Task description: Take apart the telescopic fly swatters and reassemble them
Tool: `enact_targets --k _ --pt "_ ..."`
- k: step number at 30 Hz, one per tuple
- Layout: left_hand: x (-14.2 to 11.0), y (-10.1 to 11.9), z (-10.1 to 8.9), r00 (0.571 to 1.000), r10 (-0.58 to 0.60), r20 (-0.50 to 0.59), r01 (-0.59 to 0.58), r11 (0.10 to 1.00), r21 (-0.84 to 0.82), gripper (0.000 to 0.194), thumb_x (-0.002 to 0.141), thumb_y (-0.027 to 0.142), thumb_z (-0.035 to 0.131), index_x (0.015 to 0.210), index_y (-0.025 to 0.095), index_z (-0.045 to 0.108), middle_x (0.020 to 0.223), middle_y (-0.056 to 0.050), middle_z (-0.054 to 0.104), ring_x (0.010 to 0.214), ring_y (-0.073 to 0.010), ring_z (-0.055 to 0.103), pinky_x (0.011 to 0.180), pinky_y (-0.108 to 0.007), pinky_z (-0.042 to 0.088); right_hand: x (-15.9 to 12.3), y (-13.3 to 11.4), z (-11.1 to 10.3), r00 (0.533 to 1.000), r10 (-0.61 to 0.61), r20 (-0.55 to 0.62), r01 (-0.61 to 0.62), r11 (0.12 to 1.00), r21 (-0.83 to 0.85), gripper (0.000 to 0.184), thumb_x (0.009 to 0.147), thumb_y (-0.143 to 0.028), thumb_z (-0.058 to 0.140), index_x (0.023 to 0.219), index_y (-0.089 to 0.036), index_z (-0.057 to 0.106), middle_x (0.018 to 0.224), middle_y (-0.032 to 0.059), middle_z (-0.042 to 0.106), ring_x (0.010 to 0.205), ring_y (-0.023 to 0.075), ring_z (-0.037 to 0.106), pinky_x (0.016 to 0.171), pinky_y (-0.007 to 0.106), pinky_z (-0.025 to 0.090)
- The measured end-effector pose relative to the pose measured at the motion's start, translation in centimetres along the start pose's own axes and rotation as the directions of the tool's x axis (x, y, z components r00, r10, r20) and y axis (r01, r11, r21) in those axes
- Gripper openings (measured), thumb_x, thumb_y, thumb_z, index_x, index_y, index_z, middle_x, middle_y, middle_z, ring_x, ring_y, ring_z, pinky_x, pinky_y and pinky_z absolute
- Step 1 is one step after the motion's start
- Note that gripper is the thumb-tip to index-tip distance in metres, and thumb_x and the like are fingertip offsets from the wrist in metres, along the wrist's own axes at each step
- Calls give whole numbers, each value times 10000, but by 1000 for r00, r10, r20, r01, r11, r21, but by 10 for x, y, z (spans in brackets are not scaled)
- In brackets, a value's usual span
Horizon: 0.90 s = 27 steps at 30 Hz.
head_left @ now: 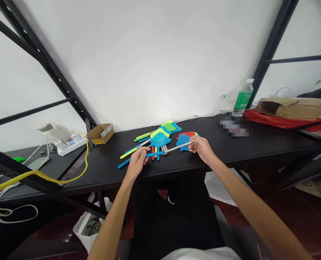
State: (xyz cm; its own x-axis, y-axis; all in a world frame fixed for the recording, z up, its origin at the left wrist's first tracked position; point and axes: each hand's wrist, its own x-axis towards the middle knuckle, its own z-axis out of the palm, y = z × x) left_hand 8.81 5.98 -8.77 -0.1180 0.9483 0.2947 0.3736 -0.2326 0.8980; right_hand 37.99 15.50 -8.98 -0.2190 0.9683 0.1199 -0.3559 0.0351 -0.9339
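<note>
My left hand [136,163] grips the blue plastic handle [152,154] of a plastic fly swatter. My right hand [199,148] pinches the swatter's metal shaft [178,147] close to its blue mesh head [182,141]. The swatter lies level across the black table top [247,141], a little above the surface. Just behind it lies a loose heap of fly swatters [159,140] with blue, green, and red mesh heads, and handles in blue, lime, and red. A red head [187,134] sits partly hidden behind the held blue head.
At the table's back left stand a small cardboard box [100,133] and a white power strip [71,144] with a yellow cable [79,169]. A green-labelled water bottle [243,97] stands back right, beside a brown paper package [291,108] on red plastic. Black shelf uprights frame both sides.
</note>
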Motion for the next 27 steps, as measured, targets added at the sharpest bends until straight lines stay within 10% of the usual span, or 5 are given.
enact_targets --k 27 --pt "-1 0 1 1000 4 15 -5 999 35 424 947 515 487 1041 159 696 565 36 481 522 -118 427 543 -240 347 0 1 -1 1000 -9 20 9 1000 13 154 682 -314 651 750 -187 595 534 21 633 459 142 559 425 230 316"
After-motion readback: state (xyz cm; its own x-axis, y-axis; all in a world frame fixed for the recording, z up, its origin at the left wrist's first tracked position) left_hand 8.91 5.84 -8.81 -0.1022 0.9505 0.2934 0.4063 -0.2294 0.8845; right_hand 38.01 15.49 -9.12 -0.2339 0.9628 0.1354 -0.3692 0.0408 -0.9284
